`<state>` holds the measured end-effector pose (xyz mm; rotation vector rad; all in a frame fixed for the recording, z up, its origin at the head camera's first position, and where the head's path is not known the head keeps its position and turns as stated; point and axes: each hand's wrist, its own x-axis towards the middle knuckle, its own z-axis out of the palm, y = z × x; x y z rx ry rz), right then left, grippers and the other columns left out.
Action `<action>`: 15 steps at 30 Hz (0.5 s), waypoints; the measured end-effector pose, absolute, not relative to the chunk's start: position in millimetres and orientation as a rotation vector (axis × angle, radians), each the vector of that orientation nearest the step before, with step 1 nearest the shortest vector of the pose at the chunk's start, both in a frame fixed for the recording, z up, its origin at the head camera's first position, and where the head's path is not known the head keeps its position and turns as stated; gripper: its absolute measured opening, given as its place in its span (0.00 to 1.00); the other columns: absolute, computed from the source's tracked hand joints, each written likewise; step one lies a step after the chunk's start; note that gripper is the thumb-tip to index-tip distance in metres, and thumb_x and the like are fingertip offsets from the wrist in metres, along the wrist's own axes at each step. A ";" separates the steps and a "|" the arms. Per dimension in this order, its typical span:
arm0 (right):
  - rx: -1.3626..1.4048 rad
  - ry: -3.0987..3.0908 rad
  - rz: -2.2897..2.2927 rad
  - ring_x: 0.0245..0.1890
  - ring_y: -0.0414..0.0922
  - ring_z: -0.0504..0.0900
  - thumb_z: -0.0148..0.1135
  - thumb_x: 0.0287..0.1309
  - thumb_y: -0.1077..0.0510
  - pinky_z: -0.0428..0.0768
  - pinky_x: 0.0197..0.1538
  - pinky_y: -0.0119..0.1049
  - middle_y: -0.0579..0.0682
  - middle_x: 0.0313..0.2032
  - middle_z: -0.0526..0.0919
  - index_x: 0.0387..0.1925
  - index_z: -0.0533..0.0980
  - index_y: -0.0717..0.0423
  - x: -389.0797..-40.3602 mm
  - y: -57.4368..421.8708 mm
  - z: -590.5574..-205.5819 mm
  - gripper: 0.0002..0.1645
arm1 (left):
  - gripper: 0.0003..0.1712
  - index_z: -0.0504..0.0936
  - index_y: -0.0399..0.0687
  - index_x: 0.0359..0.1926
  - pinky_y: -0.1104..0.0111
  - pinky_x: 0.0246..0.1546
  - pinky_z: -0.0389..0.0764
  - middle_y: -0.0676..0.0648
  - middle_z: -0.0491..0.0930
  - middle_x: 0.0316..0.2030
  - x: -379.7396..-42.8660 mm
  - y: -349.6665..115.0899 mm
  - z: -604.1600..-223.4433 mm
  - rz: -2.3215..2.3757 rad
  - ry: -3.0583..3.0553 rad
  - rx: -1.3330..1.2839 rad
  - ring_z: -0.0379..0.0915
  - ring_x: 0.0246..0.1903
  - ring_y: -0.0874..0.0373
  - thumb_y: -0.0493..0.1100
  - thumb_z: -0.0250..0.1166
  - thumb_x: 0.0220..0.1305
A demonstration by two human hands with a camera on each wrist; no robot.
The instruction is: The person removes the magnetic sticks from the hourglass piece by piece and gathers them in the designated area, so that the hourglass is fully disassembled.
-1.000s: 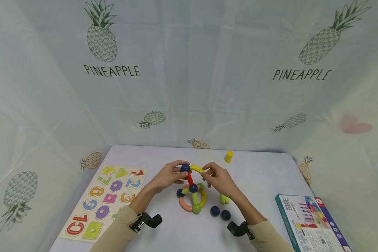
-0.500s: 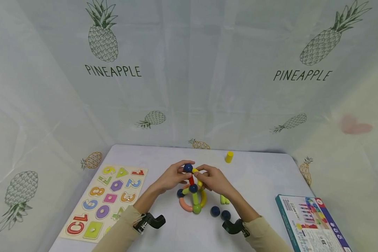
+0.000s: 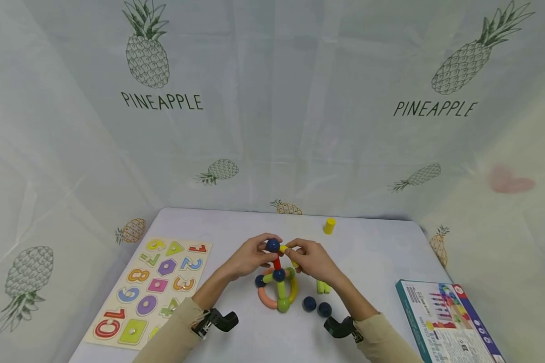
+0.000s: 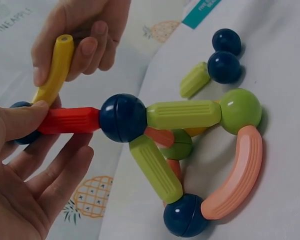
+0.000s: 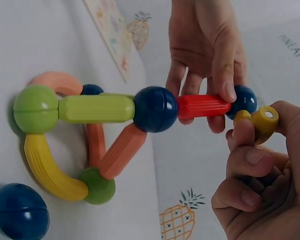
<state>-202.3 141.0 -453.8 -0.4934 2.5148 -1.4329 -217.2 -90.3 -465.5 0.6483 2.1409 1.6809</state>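
Note:
A magnetic rod-and-ball structure stands mid-table, its ring of curved rods and balls carrying sloping rods up to a blue ball (image 4: 123, 117). From that ball a red rod (image 4: 72, 121) rises to the top blue ball (image 3: 273, 245). My left hand (image 3: 250, 257) holds this top ball and the red rod's upper end between thumb and fingers. My right hand (image 3: 313, 259) pinches a curved yellow rod (image 4: 60, 65), one end against the top ball. In the right wrist view the yellow rod (image 5: 266, 122) points its free end toward the camera.
Two loose blue balls (image 3: 317, 306) and light green rods (image 3: 323, 287) lie right of the structure. A yellow piece (image 3: 329, 226) stands at the back. At left lies a number-and-shape puzzle board (image 3: 150, 292); at right, a toy box (image 3: 449, 320). A pineapple-print curtain surrounds the table.
My right hand has moved left and turned the curved yellow rod from arching sideways to pointing downward and toward me. My left hand has shifted slightly right with the top ball.

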 end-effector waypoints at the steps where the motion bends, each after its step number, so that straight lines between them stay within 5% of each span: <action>1: -0.490 2.518 -1.433 0.16 0.45 0.73 0.59 0.70 0.46 0.68 0.20 0.33 0.47 0.17 0.77 0.50 0.82 0.51 -202.1 142.4 -454.2 0.16 | 0.21 0.74 0.50 0.63 0.47 0.47 0.83 0.39 0.83 0.50 -216.9 -89.7 -465.3 1.677 2.137 0.650 0.84 0.46 0.49 0.38 0.63 0.72; 6: -0.454 2.600 -1.368 0.19 0.51 0.79 0.60 0.70 0.47 0.70 0.21 0.33 0.46 0.18 0.78 0.49 0.82 0.51 -202.7 148.1 -455.6 0.16 | 0.21 0.74 0.49 0.63 0.49 0.46 0.83 0.39 0.84 0.49 -215.2 -88.3 -466.2 1.651 2.161 0.638 0.83 0.48 0.49 0.37 0.62 0.72; 15: -0.210 2.671 -1.400 0.17 0.44 0.74 0.60 0.70 0.44 0.71 0.23 0.33 0.52 0.21 0.83 0.52 0.79 0.51 -211.5 183.8 -465.6 0.19 | 0.24 0.72 0.45 0.65 0.54 0.46 0.84 0.43 0.86 0.48 -218.5 -100.6 -464.6 1.675 2.196 0.581 0.83 0.50 0.51 0.38 0.63 0.71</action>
